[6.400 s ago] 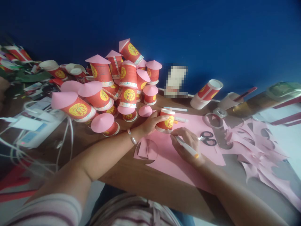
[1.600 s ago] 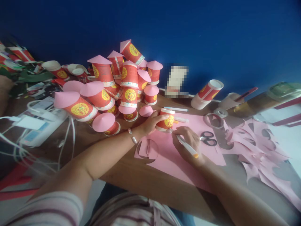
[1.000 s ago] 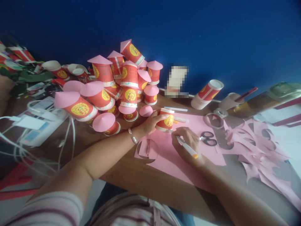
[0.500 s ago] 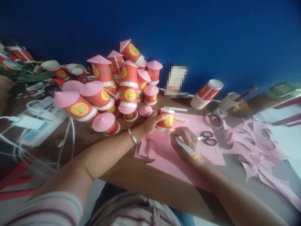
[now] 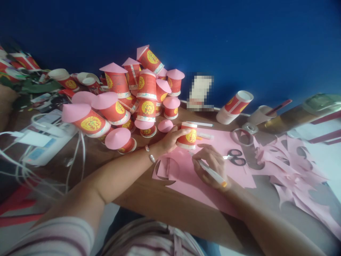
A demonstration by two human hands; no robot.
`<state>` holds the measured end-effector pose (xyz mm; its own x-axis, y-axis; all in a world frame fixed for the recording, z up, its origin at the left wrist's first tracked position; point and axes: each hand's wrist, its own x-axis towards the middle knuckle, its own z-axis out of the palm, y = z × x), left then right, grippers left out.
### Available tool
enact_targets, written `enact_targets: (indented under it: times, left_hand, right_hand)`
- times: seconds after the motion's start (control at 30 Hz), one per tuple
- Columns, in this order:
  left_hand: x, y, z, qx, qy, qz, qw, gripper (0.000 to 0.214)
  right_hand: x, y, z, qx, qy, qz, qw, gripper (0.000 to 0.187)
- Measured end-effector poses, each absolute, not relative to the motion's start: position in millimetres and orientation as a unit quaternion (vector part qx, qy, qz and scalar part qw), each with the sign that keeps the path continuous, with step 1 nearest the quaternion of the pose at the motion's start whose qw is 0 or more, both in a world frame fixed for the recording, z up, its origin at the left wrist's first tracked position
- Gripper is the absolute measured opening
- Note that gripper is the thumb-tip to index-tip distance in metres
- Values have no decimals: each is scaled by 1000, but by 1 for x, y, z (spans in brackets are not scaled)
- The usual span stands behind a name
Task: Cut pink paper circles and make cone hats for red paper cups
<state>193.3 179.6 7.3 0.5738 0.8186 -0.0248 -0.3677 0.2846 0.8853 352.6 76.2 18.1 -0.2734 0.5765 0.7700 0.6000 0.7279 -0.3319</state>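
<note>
My left hand (image 5: 169,140) is closed around a red paper cup (image 5: 191,136) with a yellow printed design and white rims, held above a pink paper sheet (image 5: 193,183). In my right hand (image 5: 210,161) is a white marker (image 5: 212,173) with an orange end; its tip points up and left, just below the cup's base. Black-handled scissors (image 5: 237,158) lie on the sheet, right of this hand. Near my left hand stand several red cups topped with pink paper cones, one of them a tilted cup (image 5: 93,123).
Pink paper offcuts (image 5: 290,167) spread over the right side. Behind them are a roll of tape (image 5: 242,137), a stack of paper cups (image 5: 234,106) and a white cup (image 5: 262,114). A power strip (image 5: 42,137) with white cables lies at left, and a blue wall (image 5: 239,46) rises behind.
My right hand with the marker has shifted slightly down and to the right, away from the cup's base. My left hand and the cup have barely moved.
</note>
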Motion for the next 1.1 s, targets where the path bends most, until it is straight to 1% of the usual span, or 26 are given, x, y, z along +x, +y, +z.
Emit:
enact_targets:
  times: [0.1, 0.2, 0.47, 0.63, 0.8, 0.87, 1.1]
  left_hand:
    - [194, 180, 6, 414, 228, 384, 793, 28]
    - [193, 182, 3, 402, 225, 391, 797, 28]
    - [194, 183, 3, 392, 240, 412, 787, 40]
    - [195, 182, 3, 427, 203, 398, 786, 34]
    - [193, 182, 1, 471, 220, 373, 769, 38]
    - [193, 182, 1, 472, 229, 363, 770, 40]
    - [192, 181, 2, 461, 224, 357, 781, 34]
  right_hand:
    - [351, 76, 19, -361, -796, 5, 485, 18]
    - [351, 76, 20, -366, -795, 19, 484, 17]
    - [349, 75, 21, -353, -800, 30, 484, 17]
    - [349, 77, 23, -321, -816, 31, 480, 21]
    - [349, 77, 21, -300, -820, 36, 485, 19]
    - [349, 77, 20, -305, -819, 34, 485, 19]
    - [354, 77, 16, -381, -791, -24, 478, 18]
